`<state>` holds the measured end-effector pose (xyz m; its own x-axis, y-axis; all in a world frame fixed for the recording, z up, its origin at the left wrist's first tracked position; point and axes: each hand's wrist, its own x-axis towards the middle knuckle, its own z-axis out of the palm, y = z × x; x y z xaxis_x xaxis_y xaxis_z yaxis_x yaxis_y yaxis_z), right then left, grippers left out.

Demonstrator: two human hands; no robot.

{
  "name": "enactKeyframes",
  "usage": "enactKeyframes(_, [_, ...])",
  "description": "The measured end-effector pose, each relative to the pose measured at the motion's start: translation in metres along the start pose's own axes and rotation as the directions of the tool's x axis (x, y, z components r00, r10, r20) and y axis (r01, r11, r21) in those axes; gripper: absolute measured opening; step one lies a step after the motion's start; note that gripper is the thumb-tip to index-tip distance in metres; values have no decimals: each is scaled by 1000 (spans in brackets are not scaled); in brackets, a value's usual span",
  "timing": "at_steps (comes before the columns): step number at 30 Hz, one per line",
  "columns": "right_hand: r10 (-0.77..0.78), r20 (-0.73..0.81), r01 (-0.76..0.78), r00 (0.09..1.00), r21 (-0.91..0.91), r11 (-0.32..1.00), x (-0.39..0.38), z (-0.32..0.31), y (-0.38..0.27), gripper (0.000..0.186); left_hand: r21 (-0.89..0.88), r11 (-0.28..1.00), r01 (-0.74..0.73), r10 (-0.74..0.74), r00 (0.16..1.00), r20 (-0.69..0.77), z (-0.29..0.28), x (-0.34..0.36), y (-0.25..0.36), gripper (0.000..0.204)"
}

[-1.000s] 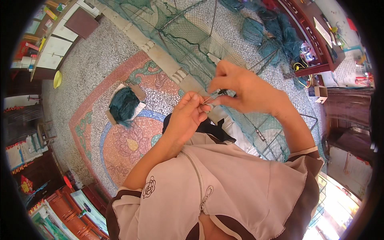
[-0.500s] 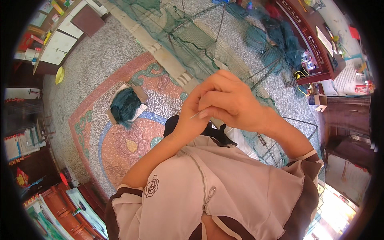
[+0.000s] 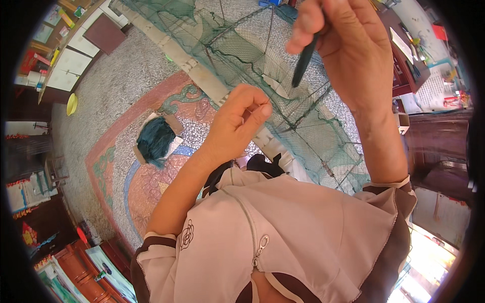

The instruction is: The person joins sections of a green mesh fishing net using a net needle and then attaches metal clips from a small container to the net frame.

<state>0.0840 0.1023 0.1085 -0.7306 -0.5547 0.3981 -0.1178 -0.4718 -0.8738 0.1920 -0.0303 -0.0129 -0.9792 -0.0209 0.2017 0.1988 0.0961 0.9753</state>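
My right hand (image 3: 348, 45) is raised at the upper right, its fingers round a slim dark rod-like tool (image 3: 303, 65) that points down. My left hand (image 3: 240, 118) is lower and nearer the middle, pinched closed; what sits at its fingertips is too small to make out, perhaps a thin strand. Behind both stretches green netting (image 3: 242, 55) with dark bars and cords, lying diagonally across the floor. To the left of my left hand, a bundle of dark teal netting (image 3: 155, 139) sits on cardboard on the patterned floor.
A long pale strip (image 3: 189, 63) borders the netting. A white cabinet (image 3: 68, 60) and yellow basin (image 3: 71, 104) stand at the left. A reddish wooden table (image 3: 404, 76) with clutter is at the right, a cardboard box (image 3: 402, 123) beside it. More dark furniture lines both sides.
My hands, together around fine strands a second ago, have separated. The right has risen up and rightward with the dark tool; the left has moved slightly up and stays pinched.
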Motion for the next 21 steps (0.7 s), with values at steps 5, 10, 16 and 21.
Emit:
enactKeyframes(5, [-147,100,98,984,382,919,12,-25,-13,24,219,976,9,-34,993,111,12,5,11,17])
enactKeyframes(10, [-245,219,28,945,688,725,28,-33,-11,26,265,964,-17,-12,994,108,20,6,20,30])
enactKeyframes(16, [-195,93,199,976,-42,979,35,-67,-29,22,319,947,-30,-39,977,209,12,11,19,25])
enactKeyframes(21, [-262,294,101,919,467,878,37,-90,-52,23,-81,994,76,-73,996,45,-12,24,2,13])
